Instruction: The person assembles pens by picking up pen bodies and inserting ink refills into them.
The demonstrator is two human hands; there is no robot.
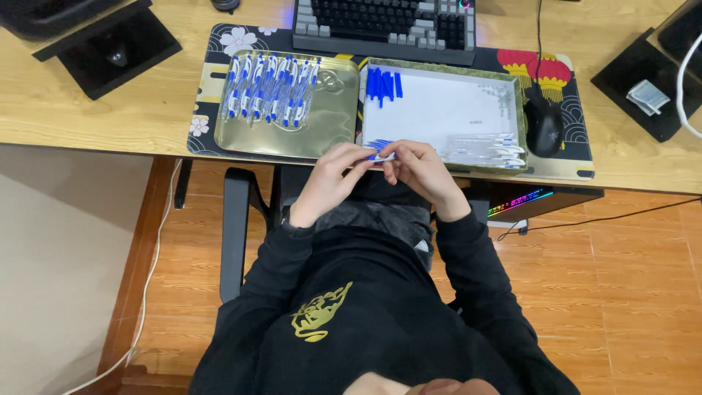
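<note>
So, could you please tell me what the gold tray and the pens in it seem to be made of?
The gold tray looks like thin metal: glossy, reflective, with a rolled rim. The pens look like smooth plastic, white with blue parts; too small to be sure.

left hand (pixel 333 174) and right hand (pixel 420 170) meet at desk edge, fingers pinching one blue-and-white pen (pixel 380 154) | gold tray (pixel 336 124) of assembled pens to the left | white-lined tray (pixel 453 110) with blue caps (pixel 384 84), white barrels (pixel 486 148) | keyboard (pixel 384 25) behind, mouse (pixel 544 124) right
</note>
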